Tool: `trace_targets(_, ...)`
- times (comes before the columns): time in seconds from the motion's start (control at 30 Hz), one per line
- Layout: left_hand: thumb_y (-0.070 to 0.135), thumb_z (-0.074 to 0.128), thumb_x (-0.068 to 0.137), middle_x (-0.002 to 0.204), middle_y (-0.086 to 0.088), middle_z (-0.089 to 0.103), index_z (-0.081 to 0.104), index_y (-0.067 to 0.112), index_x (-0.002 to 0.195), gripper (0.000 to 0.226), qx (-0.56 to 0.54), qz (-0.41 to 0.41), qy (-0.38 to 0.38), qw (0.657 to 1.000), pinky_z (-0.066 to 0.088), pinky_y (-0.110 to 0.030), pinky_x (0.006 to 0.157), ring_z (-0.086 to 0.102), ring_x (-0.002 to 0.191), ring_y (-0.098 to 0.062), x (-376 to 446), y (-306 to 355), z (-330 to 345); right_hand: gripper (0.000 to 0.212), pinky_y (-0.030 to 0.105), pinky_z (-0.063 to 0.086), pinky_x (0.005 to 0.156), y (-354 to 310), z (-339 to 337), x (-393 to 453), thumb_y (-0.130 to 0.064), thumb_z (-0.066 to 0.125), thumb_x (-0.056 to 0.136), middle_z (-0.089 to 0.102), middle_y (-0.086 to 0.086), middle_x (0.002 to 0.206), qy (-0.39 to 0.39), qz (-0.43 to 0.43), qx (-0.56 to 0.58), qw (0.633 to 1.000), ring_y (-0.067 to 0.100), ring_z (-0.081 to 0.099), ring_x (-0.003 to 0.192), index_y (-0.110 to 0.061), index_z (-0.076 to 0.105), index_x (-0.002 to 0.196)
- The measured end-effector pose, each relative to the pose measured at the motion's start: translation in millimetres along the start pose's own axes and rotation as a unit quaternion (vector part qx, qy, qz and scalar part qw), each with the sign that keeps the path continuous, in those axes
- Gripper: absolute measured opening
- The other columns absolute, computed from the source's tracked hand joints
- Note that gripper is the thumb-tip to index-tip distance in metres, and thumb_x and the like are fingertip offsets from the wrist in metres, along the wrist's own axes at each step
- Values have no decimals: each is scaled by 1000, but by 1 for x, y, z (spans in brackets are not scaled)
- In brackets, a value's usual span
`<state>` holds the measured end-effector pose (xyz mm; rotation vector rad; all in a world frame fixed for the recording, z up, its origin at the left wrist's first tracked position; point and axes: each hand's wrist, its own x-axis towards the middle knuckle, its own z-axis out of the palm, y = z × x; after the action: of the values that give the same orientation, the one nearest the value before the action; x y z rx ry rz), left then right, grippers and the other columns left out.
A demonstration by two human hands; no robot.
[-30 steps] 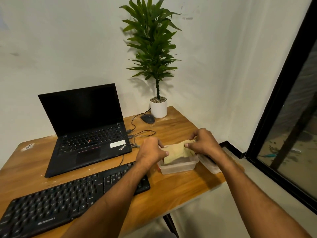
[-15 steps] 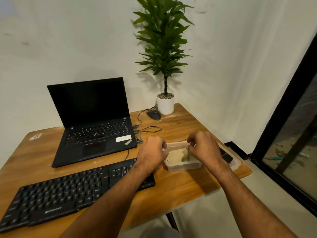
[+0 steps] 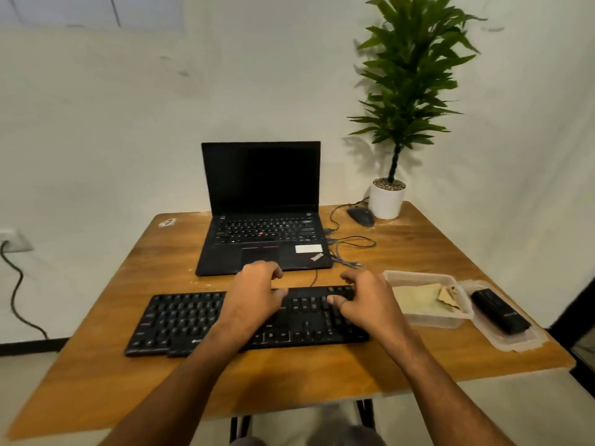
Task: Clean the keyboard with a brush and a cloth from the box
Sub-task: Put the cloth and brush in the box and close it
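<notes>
Head view shows your left hand and right hand have left the box and now hover loosely curled, holding nothing, over the keyboard, so the cloth lies back in the box just right of your right hand. You cannot tell whether fingertips touch keys, and no brush is plainly visible.

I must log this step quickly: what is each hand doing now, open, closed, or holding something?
Left hand: over the keyboard, fingers loosely curled, holding nothing.
Right hand: over the keyboard's right end, loosely curled, holding nothing.
</notes>
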<state>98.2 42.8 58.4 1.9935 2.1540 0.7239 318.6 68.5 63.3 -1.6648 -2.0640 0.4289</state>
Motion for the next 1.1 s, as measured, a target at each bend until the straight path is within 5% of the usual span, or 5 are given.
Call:
trace_targets(0.43,43,93,73,140,-5,57,49,14,146,90,-90,-177,56,979,45,-41,109,52,131,-23,-82,-139,-30,117,46,32,116,6,51,-28,-73,84,51,25,3,159,-77,43,-67,994,28,27,145,-31,35,149)
trace_targets(0.87,63,100,31,153,-6,47,35,13,155,149,-115,-221,19,968,42,-50,116,43,141,-28,-96,-183,-19,120,46,37,112,9,61,-25,-62,92,46,43,3,149,-63,67,-48,995,30,35,138,-26,37,147)
trace_targets(0.97,81,86,14,153,-5,49,33,14,157,166,-115,-215,11,970,41,-52,118,43,142,-28,-91,-188,-15,118,44,38,109,11,60,-22,-57,94,45,45,4,147,-50,68,-36,996,29,36,137,-26,40,145)
trace_targets(1.1,79,89,17,149,-4,52,38,15,153,159,-117,-198,27,973,42,-51,116,46,139,-28,-83,-187,-12,117,43,35,110,11,57,-8,-57,95,43,47,4,145,-52,73,-31,996,28,36,137,-25,42,142)
